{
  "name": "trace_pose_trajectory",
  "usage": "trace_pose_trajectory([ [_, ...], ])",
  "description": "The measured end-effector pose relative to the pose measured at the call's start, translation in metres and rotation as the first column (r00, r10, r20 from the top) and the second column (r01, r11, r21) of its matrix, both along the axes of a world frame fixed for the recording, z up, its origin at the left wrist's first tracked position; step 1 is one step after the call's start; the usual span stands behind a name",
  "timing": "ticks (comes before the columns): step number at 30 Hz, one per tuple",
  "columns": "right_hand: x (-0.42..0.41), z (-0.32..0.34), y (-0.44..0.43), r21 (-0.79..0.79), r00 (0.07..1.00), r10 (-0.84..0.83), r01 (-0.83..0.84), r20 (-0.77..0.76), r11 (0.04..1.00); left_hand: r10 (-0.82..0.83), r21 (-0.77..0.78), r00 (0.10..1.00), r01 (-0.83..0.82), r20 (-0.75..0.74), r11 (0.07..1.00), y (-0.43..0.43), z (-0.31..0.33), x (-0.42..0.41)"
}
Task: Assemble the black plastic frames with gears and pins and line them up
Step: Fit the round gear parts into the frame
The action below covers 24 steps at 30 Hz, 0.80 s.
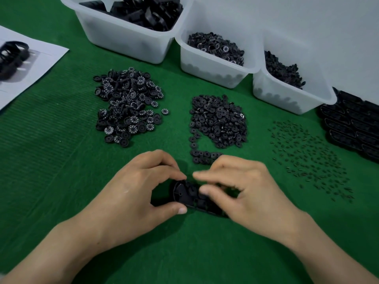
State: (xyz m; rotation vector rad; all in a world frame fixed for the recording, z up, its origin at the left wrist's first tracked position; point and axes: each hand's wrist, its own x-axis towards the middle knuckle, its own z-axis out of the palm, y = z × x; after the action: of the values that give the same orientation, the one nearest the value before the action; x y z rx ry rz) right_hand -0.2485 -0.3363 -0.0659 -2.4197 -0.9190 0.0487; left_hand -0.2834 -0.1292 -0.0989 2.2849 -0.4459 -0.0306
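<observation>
Bearing gears (218, 121), green felt (51, 160) perhaps, grey wall (307, 21)

numbered gears (128, 105) left | plain gears (219, 121) centre | pins (309, 158) right | bins (205, 66) behind | frame (184, 194) in front

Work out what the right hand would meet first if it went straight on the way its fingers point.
Probably the left hand, whose fingertips lie just ahead: the right hand points leftward over the black frame. Blur leaves depth uncertain.
</observation>
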Motion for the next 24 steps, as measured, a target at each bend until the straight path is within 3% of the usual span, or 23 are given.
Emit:
trace_pose_trajectory([
  [3, 0.011, -0.001, -0.016, 0.116, 0.972, -0.233, 0.237, -0.041, 0.965, 0.004, 0.004, 1.000, -0.004, -0.006, 1.000, 0.000, 0.000, 0.000],
  [6, 0.017, -0.006, -0.028, 0.039, 0.926, -0.365, 0.370, -0.101, 0.928, 0.003, 0.035, 1.000, -0.003, -0.001, 0.999, -0.003, 0.002, -0.001],
  [12, 0.017, -0.009, -0.024, -0.029, 0.945, -0.311, 0.309, -0.105, 0.950, 0.013, 0.119, 1.000, -0.016, 0.025, 0.993, -0.015, 0.006, -0.002],
  [24, 0.014, -0.009, -0.030, 0.000, 0.959, -0.214, 0.218, -0.185, 0.976, 0.011, 0.050, 1.000, -0.012, 0.020, 0.999, -0.019, 0.002, 0.000],
])
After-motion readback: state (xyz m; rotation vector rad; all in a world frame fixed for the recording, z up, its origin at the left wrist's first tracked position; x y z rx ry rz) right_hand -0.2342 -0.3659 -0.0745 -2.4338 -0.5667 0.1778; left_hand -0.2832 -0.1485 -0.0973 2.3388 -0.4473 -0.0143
